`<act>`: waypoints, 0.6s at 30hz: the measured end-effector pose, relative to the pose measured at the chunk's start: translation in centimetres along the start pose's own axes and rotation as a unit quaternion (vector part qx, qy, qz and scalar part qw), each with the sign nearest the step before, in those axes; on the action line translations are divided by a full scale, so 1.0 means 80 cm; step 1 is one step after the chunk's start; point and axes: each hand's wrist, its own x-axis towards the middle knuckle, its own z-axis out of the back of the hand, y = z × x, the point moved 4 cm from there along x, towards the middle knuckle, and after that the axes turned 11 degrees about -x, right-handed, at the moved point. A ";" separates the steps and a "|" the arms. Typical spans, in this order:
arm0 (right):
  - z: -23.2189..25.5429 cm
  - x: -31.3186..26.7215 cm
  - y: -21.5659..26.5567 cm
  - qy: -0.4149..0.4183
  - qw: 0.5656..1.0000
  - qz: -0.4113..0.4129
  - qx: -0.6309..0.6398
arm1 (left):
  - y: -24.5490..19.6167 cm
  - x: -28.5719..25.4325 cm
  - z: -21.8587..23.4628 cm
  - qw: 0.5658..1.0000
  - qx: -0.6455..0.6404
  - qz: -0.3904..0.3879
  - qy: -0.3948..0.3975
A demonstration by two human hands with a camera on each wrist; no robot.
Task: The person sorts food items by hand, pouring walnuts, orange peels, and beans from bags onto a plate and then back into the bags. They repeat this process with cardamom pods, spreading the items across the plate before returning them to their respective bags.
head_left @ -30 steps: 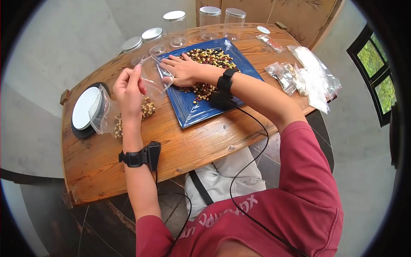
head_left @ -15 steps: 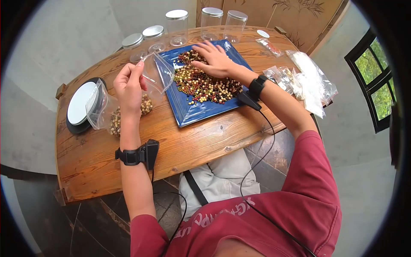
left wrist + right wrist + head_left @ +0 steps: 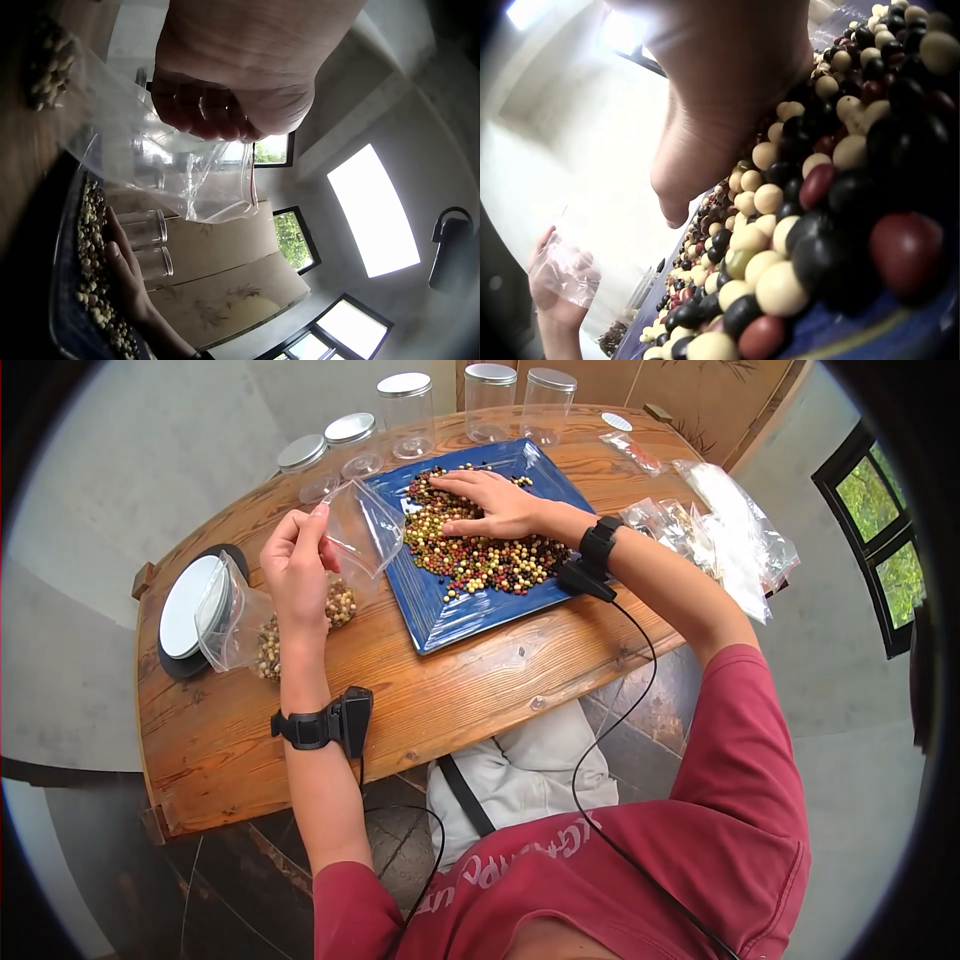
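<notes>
My left hand (image 3: pixel 297 565) pinches the edge of a clear zip-top plastic bag (image 3: pixel 372 535), holding it up at the left side of the blue square plate (image 3: pixel 447 633). Mixed beans (image 3: pixel 480 572) in cream, black, red and green are spread over the plate. My right hand (image 3: pixel 492 505) lies palm down over them, its fingers straight; the right wrist view shows the thumb (image 3: pixel 676 199) close above the beans. Under my left forearm, partly hidden, a clear bag (image 3: pixel 225 622) with pale and brown beans (image 3: pixel 340 606) lies on the table.
Several clear jars (image 3: pixel 405 420) with silver lids stand along the back edge. A white round-topped device (image 3: pixel 193 606) on a dark base sits far left. Plastic packets (image 3: pixel 735 540) and a small red-filled packet (image 3: pixel 635 457) lie at right. A cable (image 3: pixel 640 690) hangs from my right wrist.
My right hand has moved rightward from the plate's left edge, rose over the beans, and now lies lower on them. My left hand keeps its pinch on the bag.
</notes>
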 end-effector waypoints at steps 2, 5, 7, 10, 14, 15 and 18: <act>0.000 -0.002 0.009 -0.016 1.000 0.013 0.005 | -0.001 -0.002 -0.002 1.000 0.003 0.003 -0.004; -0.003 0.002 0.007 -0.041 0.999 0.022 -0.019 | 0.001 -0.001 -0.003 1.000 0.019 -0.002 -0.001; 0.019 -0.003 0.003 -0.098 0.994 -0.010 0.053 | 0.001 -0.004 -0.004 1.000 0.028 -0.001 0.002; 0.056 -0.025 -0.024 -0.249 0.962 -0.038 0.102 | 0.006 -0.001 0.001 1.000 0.029 -0.007 0.006; 0.117 -0.095 -0.113 -0.180 0.964 -0.188 0.046 | 0.004 -0.001 0.001 1.000 0.013 -0.006 0.009; 0.122 -0.118 -0.147 -0.151 0.970 -0.193 -0.001 | 0.004 -0.001 0.001 1.000 0.016 -0.006 0.008; 0.134 -0.168 -0.191 -0.055 0.971 -0.211 -0.102 | 0.002 -0.003 -0.002 1.000 0.023 -0.006 0.010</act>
